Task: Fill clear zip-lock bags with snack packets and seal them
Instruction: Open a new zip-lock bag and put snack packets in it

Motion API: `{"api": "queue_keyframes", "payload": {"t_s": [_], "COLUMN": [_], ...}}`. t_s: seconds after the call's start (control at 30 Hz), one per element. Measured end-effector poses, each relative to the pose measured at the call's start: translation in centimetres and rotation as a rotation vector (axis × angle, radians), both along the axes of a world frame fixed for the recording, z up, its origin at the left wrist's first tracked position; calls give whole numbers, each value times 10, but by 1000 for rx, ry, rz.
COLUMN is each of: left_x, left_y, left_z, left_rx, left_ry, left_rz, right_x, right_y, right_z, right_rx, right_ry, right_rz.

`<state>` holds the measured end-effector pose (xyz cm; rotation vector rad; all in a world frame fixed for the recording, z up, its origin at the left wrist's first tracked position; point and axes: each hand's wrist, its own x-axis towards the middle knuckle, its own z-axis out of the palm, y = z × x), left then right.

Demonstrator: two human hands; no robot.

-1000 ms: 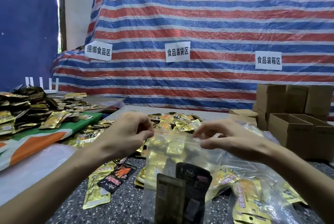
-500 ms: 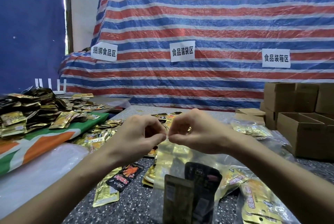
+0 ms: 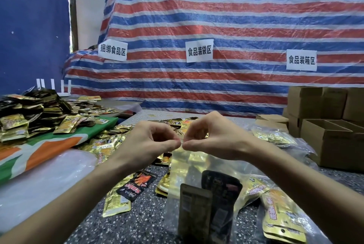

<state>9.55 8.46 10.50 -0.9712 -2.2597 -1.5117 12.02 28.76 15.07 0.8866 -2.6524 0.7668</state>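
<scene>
A clear zip-lock bag (image 3: 189, 166) hangs upright in front of me over the speckled table (image 3: 137, 222). It holds gold and dark snack packets (image 3: 220, 194). My left hand (image 3: 149, 141) and my right hand (image 3: 212, 137) both pinch the bag's top strip, thumbs and fingertips almost touching at the middle. Loose gold and black packets (image 3: 136, 184) lie on the table under my left forearm.
A heap of packets (image 3: 29, 113) sits on a green and orange cloth at the left. Filled clear bags (image 3: 279, 222) lie at the right. Open cardboard boxes (image 3: 331, 139) stand at the far right. A striped tarp with paper labels (image 3: 199, 51) hangs behind.
A second ago my hands pinched the bag's top apart at its two ends. They have slid together to the middle of the strip, and the bag mouth has narrowed.
</scene>
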Motion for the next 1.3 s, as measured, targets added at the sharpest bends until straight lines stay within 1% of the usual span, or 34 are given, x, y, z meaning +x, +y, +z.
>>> {"api": "queue_keyframes", "payload": {"t_s": [0.23, 0.4, 0.53, 0.63, 0.77, 0.93, 1.03, 1.1, 1.2, 1.3], "left_x": [2, 6, 7, 6, 3, -1, -2, -2, -2, -3], "left_y": [0, 5, 7, 9, 8, 6, 7, 9, 12, 13], "left_z": [-3, -6, -6, -5, -5, -8, -8, -8, -8, -9], "left_rx": [2, -117, -185, -188, -153, -293, -217, -154, -111, -74], "left_ry": [98, 301, 388, 368, 294, 248, 272, 334, 418, 443], "left_rz": [15, 54, 74, 63, 21, -39, -44, -39, -39, -26], "right_x": [-1, 0, 1, 0, 0, 1, 2, 2, 2, 2], "right_y": [-5, -6, -5, -4, -1, 3, 4, 6, 10, 20], "right_z": [0, -1, -4, -7, -7, -6, -4, -2, -1, -1], "right_rx": [31, 115, 132, 127, 95, 125, 113, 101, 73, 65], "right_ry": [18, 77, 124, 151, 102, 112, 106, 89, 45, 25], "right_rz": [-12, -12, -10, -18, 22, 25, 28, 30, 38, 16]}}
